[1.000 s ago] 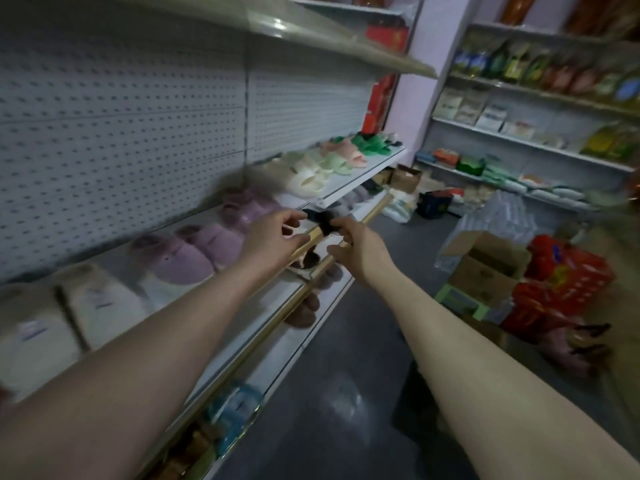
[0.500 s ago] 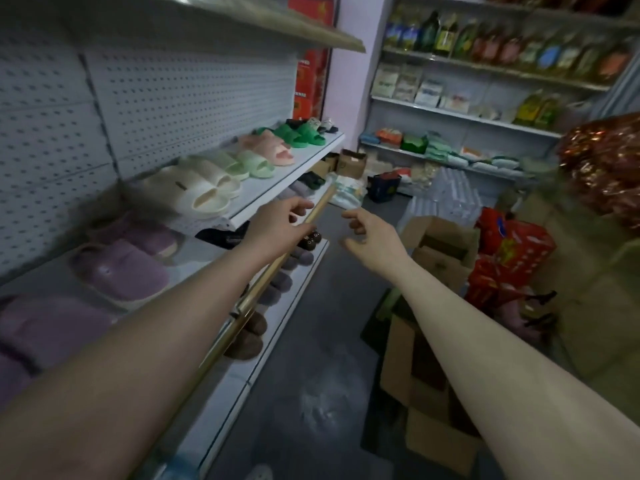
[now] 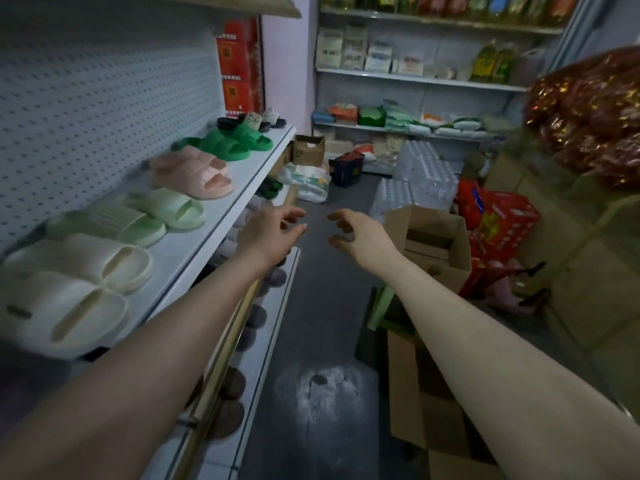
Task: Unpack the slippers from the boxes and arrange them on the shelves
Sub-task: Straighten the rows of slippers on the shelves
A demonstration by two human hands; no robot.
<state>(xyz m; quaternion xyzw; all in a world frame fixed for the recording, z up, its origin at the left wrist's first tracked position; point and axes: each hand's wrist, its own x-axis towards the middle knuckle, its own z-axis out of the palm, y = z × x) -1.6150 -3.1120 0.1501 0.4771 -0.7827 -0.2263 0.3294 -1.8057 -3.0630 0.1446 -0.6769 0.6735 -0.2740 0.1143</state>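
Left hand [image 3: 273, 233], right hand [image 3: 360, 237]: fingers loosely half-curled, gripping nothing. Pale green slippers [image 3: 166, 211] left of left fingers; open cardboard box [image 3: 433, 244] right of right fingers.

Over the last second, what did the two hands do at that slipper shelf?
A second ago the left hand and right hand pinched a small black thing at the gold metal rail. The right let go and drew back first, then the left. Now both hold nothing, fingers loose. The pink rubber slippers and green rubber slippers lie unmoved.
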